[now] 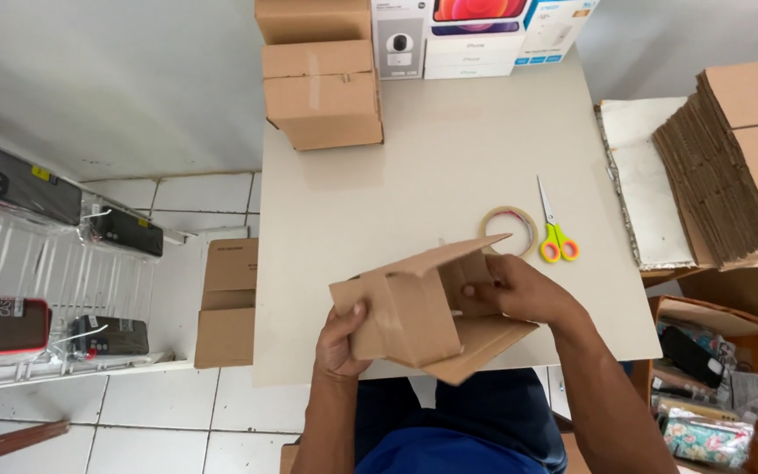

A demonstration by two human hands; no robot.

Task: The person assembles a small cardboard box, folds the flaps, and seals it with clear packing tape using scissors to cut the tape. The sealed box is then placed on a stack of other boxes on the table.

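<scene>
Box [405, 312] held over table [449, 140] edge; left hand [341, 342] grips its side, right hand [519, 290] fingers pinch flap; tape [509, 230], scissors [554, 226] beyond.

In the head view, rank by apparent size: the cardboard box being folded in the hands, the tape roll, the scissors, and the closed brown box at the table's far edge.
1. Cardboard box in both hands, though nearest the camera.
2. Closed brown box.
3. Scissors and tape roll: too alike to rank.

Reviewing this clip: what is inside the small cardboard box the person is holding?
The right hand reaches in among the open flaps of the small cardboard box, which the left hand grips from below. The cardboard walls and that hand cover the interior, so any contents cannot be seen.
</scene>
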